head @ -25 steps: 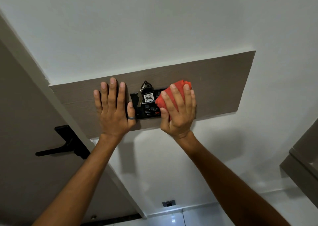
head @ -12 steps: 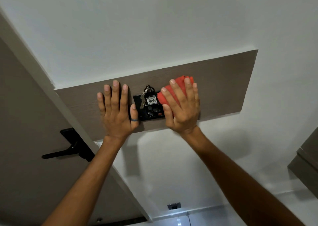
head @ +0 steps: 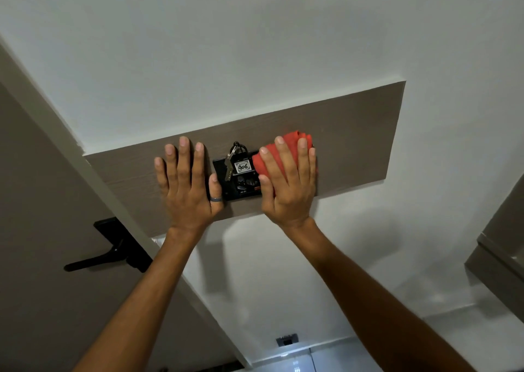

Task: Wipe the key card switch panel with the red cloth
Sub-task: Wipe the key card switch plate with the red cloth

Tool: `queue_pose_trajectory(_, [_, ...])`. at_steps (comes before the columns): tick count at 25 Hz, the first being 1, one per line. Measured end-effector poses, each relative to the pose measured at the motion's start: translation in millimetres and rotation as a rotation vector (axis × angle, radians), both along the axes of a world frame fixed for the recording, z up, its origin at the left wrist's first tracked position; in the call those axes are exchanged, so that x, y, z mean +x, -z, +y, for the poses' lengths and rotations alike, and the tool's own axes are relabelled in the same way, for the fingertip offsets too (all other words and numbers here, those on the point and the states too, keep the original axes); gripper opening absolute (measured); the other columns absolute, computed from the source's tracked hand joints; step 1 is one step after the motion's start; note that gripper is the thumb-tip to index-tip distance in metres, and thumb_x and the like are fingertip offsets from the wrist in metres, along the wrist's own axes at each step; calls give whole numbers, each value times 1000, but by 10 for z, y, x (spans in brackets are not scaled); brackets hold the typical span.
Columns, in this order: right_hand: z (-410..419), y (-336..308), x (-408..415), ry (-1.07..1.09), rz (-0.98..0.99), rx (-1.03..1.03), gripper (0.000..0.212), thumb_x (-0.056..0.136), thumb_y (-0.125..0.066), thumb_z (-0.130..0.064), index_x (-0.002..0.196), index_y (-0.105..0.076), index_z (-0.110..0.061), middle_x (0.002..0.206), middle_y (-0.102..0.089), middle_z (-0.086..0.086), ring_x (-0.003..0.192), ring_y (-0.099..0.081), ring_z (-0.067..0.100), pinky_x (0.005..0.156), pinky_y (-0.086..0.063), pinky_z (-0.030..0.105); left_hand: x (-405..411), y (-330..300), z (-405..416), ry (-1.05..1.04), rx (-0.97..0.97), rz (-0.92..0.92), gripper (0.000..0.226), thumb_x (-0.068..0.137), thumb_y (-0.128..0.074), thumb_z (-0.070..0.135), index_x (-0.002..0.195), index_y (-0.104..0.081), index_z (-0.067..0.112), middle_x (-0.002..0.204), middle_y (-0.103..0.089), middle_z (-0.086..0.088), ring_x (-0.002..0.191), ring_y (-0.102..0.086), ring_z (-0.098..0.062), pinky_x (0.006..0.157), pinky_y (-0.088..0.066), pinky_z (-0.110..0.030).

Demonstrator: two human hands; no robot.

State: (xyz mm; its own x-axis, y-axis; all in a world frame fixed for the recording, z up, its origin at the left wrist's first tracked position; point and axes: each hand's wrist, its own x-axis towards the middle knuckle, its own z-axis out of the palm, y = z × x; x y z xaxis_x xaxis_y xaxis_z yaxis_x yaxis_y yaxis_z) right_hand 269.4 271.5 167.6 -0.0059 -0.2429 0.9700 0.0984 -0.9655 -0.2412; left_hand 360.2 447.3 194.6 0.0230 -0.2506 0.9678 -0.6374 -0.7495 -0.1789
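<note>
A person's two bare hands press against a wall-mounted strip of brown wood-grain board (head: 354, 133) in a white-walled room, seen from a head-worn camera. The right hand (head: 289, 183) lies flat with fingers spread over a bunched red cloth (head: 265, 162), pinning it against the board and over the right edge of the black key card switch panel (head: 241, 186); the fingers are extended rather than curled, so the cloth is held by palm pressure, not by a closed fist. Folds of the cloth show above the fingertips and to the left of the index finger, touching the panel's right side.

The left hand (head: 185, 184) rests open and flat on the board just beside the panel's left edge, fingers together and pointing up, holding nothing. A dark ring (head: 217, 198) sits on its thumb, which lies against the panel's left border.

A white tag (head: 243, 167) marked 406 stands in the panel's slot, with a metal key (head: 229, 164) hanging from a ring at its top left. Small dark rocker switches sit in the lower part of the panel, with a red mark at the lower right next to the right thumb.

To the left, a brown door (head: 34, 230) carries a black lever handle (head: 110, 252). A wall socket (head: 287, 340) sits low on the white wall between the two forearms, near the tiled floor
</note>
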Motion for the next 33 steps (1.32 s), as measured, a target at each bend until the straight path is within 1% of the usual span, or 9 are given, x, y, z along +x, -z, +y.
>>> queue_pose_trajectory(4, [-260, 31, -117, 51, 22, -130, 43, 115, -38, -40, 147, -60, -21, 153, -59, 14, 152, -44, 44, 128, -37, 58, -22, -19, -5, 0, -14, -12, 64, 106, -40, 33, 164, -29, 10, 171, -22, -11, 163, -8, -28, 134, -8, -49])
queue_pose_trajectory(6, [-189, -169, -27, 65, -4, -69, 42, 114, -43, -38, 150, -60, -25, 159, -56, 9, 159, -38, 39, 132, -32, 56, -30, -33, -12, -3, -9, -31, 64, 106, -41, 33, 164, -30, 10, 169, -28, -15, 163, -8, -28, 134, -8, -49])
queue_pose_trajectory(10, [-165, -107, -18, 5, -9, -11, 43, 114, -42, -38, 153, -57, -24, 161, -53, 10, 162, -32, 36, 132, -31, 57, 2, -6, 0, 5, 1, -15, 64, 105, -41, 33, 164, -30, 9, 174, -16, -10, 163, -10, -30, 134, -8, -50])
queue_pose_trajectory(14, [-385, 150, -239, 40, 70, -199, 43, 116, -35, -40, 144, -58, -17, 148, -59, 17, 149, -44, 44, 127, -36, 57, 21, 7, -15, -8, -1, -37, 64, 106, -39, 34, 164, -29, 10, 175, -15, -9, 163, -10, -30, 134, -8, -49])
queue_pose_trajectory(18, [-602, -408, -71, 57, -25, 15, 46, 116, -37, -38, 155, -54, -21, 162, -52, 14, 165, -26, 33, 135, -25, 52, 44, 11, -4, -20, 0, -37, 64, 106, -39, 34, 164, -28, 9, 175, -13, -8, 163, -8, -29, 134, -7, -49])
queue_pose_trajectory(21, [-320, -19, -153, -41, 37, 101, 48, 116, -34, -41, 153, -55, -17, 161, -53, 17, 162, -29, 39, 133, -28, 58, 35, 32, -15, -18, -5, -41, 64, 105, -39, 33, 164, -30, 8, 175, -13, -9, 163, -8, -29, 134, -8, -50])
queue_pose_trajectory(24, [-140, 259, -299, -39, 108, 17, 46, 117, -32, -42, 145, -57, -17, 155, -53, 17, 154, -37, 44, 126, -35, 64, 9, 30, -20, -15, -14, -35, 64, 105, -39, 32, 163, -31, 7, 175, -13, -9, 163, -8, -29, 134, -8, -50])
queue_pose_trajectory(28, [-193, -315, 40, 27, 11, -93, 41, 111, -50, -39, 149, -63, -27, 163, -52, 8, 164, -30, 35, 135, -24, 55, 20, 19, -24, -20, -12, -44, 64, 105, -39, 33, 163, -32, 8, 175, -16, -9, 163, -11, -30, 134, -9, -51])
queue_pose_trajectory(33, [-165, 125, -142, -4, 18, -132, 39, 113, -45, -37, 141, -65, -20, 152, -59, 13, 151, -44, 45, 131, -33, 57, -4, 25, -32, -26, -15, -42, 64, 104, -40, 32, 162, -33, 7, 173, -21, -13, 163, -10, -30, 134, -9, -50])
